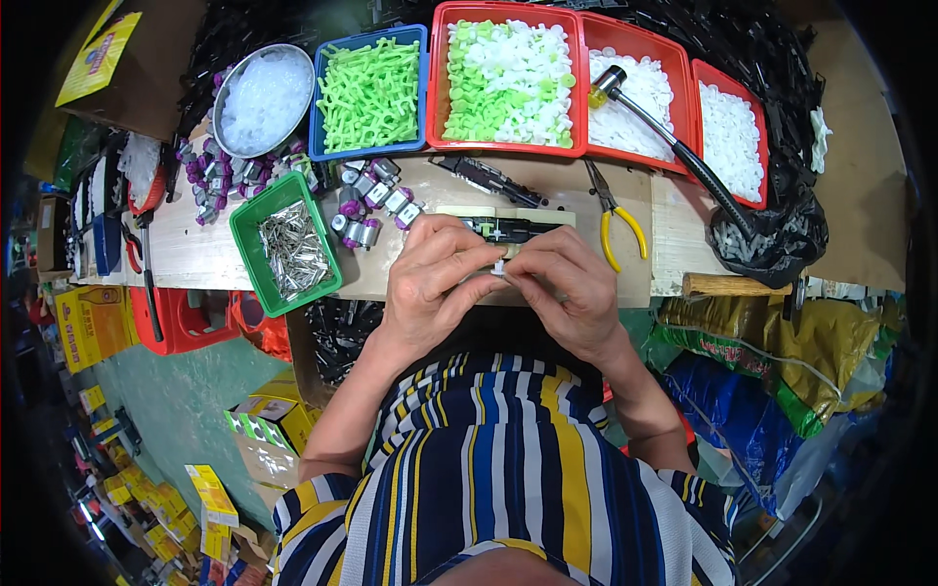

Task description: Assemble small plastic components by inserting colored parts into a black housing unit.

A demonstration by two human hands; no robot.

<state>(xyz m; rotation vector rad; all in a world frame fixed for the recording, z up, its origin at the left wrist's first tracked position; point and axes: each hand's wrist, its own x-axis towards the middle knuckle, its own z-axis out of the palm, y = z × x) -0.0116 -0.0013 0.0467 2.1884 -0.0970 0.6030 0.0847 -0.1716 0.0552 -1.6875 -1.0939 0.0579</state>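
we've got both hands, left (430, 278) and right (567, 283), pinched together on one small white piece (499, 268); bins of parts (508, 83) look barely dented

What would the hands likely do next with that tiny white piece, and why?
Probably press the white piece into the black part just beyond: both hands, left hand and right hand, pinch it between fingertips right beside that part on the bench.

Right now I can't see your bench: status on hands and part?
Left hand and right hand together pinching a small white part. Black fixture just beyond. Nothing between them.
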